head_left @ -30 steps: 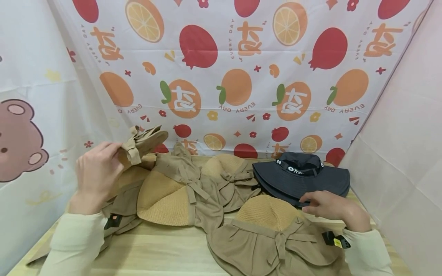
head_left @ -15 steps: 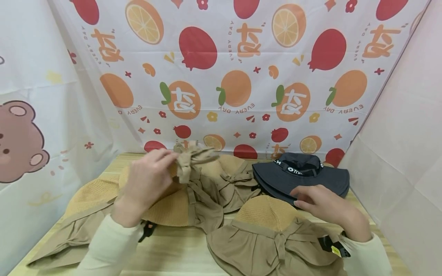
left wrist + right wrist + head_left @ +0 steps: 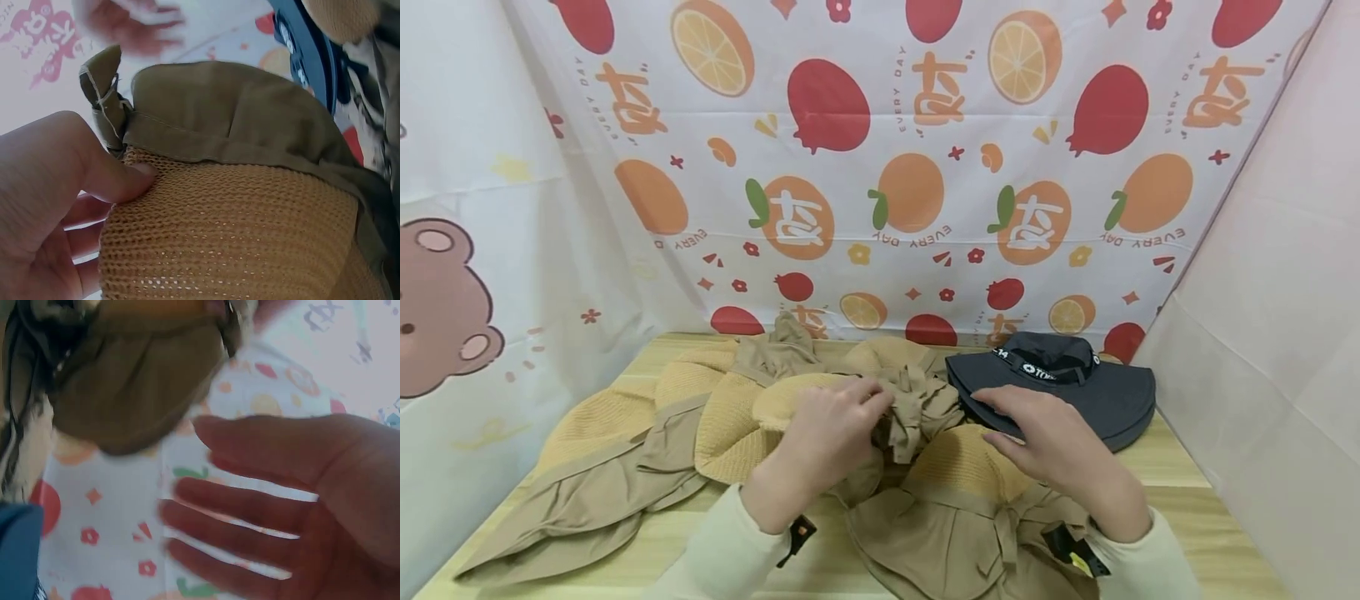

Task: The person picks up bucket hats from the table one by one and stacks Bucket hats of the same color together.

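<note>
My left hand (image 3: 827, 437) pinches a sun hat (image 3: 786, 396) with a tan woven crown and a khaki cloth brim. In the left wrist view, the thumb presses the held hat's woven crown (image 3: 237, 219), beside the cloth bow (image 3: 106, 94). The hat is raised over other hats at the middle of the table. My right hand (image 3: 1052, 433) holds nothing, its fingers extended, over a similar hat (image 3: 947, 533) at the front. In the right wrist view, those fingers are apart from the held hat's brim (image 3: 137, 381).
Several more woven-and-khaki hats (image 3: 595, 425) overlap from the left to the middle of the wooden table (image 3: 1210, 517). Dark wide-brimmed hats (image 3: 1120, 400) lie stacked at the back right. A fruit-print curtain (image 3: 917, 275) hangs behind, with pale cloth walls at both sides.
My left hand has carried the hat from the left side rightward and lower, to the middle. My right hand has shifted left, away from the dark hats' brim.
</note>
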`<action>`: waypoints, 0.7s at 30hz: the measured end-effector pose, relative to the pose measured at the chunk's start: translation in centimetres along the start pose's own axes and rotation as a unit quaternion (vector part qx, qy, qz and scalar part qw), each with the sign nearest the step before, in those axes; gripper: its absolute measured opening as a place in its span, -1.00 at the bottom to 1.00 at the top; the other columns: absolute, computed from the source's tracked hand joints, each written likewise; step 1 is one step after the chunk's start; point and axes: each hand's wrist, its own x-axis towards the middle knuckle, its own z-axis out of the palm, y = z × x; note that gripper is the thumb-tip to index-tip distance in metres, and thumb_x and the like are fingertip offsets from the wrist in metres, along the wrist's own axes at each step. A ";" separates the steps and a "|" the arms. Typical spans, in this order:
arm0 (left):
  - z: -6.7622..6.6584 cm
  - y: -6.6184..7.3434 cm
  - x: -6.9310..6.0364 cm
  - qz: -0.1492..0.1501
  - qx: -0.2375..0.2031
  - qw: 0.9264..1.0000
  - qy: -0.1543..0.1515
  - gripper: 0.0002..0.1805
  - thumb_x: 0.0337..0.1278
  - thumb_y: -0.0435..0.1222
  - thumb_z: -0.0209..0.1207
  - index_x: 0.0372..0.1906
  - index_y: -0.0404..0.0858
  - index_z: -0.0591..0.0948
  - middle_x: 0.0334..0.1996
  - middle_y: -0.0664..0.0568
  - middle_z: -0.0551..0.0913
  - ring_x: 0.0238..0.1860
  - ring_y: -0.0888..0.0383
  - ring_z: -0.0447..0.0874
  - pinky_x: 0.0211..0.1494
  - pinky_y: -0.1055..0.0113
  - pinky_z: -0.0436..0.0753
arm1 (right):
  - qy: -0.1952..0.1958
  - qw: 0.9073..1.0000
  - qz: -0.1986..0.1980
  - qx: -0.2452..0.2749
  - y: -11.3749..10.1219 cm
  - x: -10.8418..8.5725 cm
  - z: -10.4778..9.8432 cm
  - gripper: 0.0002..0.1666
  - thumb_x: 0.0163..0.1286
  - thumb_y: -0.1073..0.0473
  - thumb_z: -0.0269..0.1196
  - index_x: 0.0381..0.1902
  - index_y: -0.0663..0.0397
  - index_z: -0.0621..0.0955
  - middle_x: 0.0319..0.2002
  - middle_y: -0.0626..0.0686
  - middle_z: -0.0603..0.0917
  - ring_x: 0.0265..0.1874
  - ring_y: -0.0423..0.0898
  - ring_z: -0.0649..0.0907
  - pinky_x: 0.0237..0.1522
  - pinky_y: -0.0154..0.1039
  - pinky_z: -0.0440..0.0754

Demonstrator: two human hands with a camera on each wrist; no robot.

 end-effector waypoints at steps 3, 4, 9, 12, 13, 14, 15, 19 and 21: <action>0.3 1.1 0.2 0.012 0.001 1.000 -0.007 -0.66 -0.37 -0.57 0.30 -0.36 -0.16 0.71 -0.39 0.10 0.71 -0.45 0.15 0.68 -0.63 0.33 0.54 | 0.047 0.998 -0.028 -0.020 -1.0 0.8 1.2 -0.39 0.12 0.19 0.59 0.17 -0.01 0.69 0.10 -0.01 0.76 -0.01 -0.07 0.76 -0.23 -0.17 0.74; 0.4 1.5 0.2 0.015 -0.001 1.000 -0.009 -0.68 -0.33 -0.56 0.31 -0.37 -0.16 0.71 -0.40 0.11 0.69 -0.46 0.16 0.67 -0.64 0.34 0.53 | 0.061 0.997 -0.037 -0.026 -1.3 1.0 1.6 -0.35 0.07 0.19 0.62 0.17 -0.01 0.69 0.11 0.00 0.76 -0.01 -0.06 0.76 -0.31 -0.21 0.72; 0.7 2.8 0.2 0.034 0.004 0.999 -0.015 -0.71 -0.26 -0.52 0.36 -0.33 -0.14 0.73 -0.36 0.12 0.70 -0.40 0.17 0.69 -0.58 0.34 0.59 | 0.077 0.993 -0.068 -0.050 -2.1 1.3 2.9 -0.28 -0.06 0.25 0.66 0.14 -0.05 0.71 0.10 0.01 0.75 -0.07 -0.06 0.75 -0.52 -0.34 0.58; 0.8 3.2 0.1 0.040 0.009 0.999 -0.025 -0.71 -0.20 -0.50 0.36 -0.28 -0.14 0.76 -0.30 0.11 0.74 -0.34 0.16 0.72 -0.48 0.32 0.67 | 0.069 0.994 -0.071 -0.056 -2.4 1.2 3.5 -0.37 -0.03 0.22 0.65 0.07 -0.09 0.74 0.06 -0.01 0.78 -0.13 -0.08 0.76 -0.50 -0.28 0.63; 0.8 3.3 0.1 0.040 0.010 0.999 -0.029 -0.70 -0.19 -0.50 0.36 -0.27 -0.13 0.76 -0.28 0.11 0.74 -0.33 0.16 0.73 -0.47 0.31 0.68 | 0.069 0.993 -0.073 -0.060 -2.4 1.2 3.7 -0.41 -0.02 0.21 0.65 0.04 -0.11 0.75 0.04 -0.03 0.78 -0.15 -0.09 0.77 -0.49 -0.25 0.65; 0.8 3.3 0.0 0.039 0.010 0.999 -0.032 -0.70 -0.18 -0.50 0.35 -0.26 -0.13 0.77 -0.28 0.11 0.74 -0.32 0.16 0.73 -0.47 0.31 0.68 | 0.069 0.993 -0.076 -0.064 -2.5 1.2 3.9 -0.44 -0.02 0.21 0.64 0.01 -0.12 0.76 0.01 -0.05 0.80 -0.20 -0.10 0.77 -0.51 -0.24 0.65; 0.9 3.4 0.0 0.038 0.009 0.999 -0.033 -0.70 -0.18 -0.50 0.35 -0.26 -0.13 0.77 -0.27 0.11 0.75 -0.31 0.16 0.74 -0.47 0.30 0.69 | 0.072 0.992 -0.079 -0.068 -2.5 1.3 4.1 -0.48 -0.01 0.23 0.63 -0.03 -0.13 0.77 -0.04 -0.07 0.81 -0.26 -0.12 0.77 -0.54 -0.25 0.62; 0.7 3.2 0.0 0.022 -0.007 0.999 -0.037 -0.72 -0.13 -0.50 0.35 -0.25 -0.14 0.75 -0.28 0.12 0.75 -0.31 0.16 0.74 -0.46 0.30 0.68 | 0.100 0.987 -0.095 -0.078 -2.1 1.5 4.6 -0.62 0.01 0.38 0.51 -0.22 -0.12 0.78 -0.35 -0.13 0.80 -0.53 -0.18 0.70 -0.66 -0.33 0.41; 0.4 2.7 0.1 0.012 -0.026 0.998 -0.051 -0.77 -0.01 -0.39 0.41 -0.18 -0.14 0.74 -0.23 0.10 0.77 -0.24 0.14 0.75 -0.36 0.28 0.72 | 0.116 0.986 -0.094 -0.078 -1.7 1.6 4.8 -0.65 0.01 0.43 0.46 -0.29 -0.11 0.75 -0.49 -0.14 0.76 -0.60 -0.19 0.67 -0.68 -0.32 0.37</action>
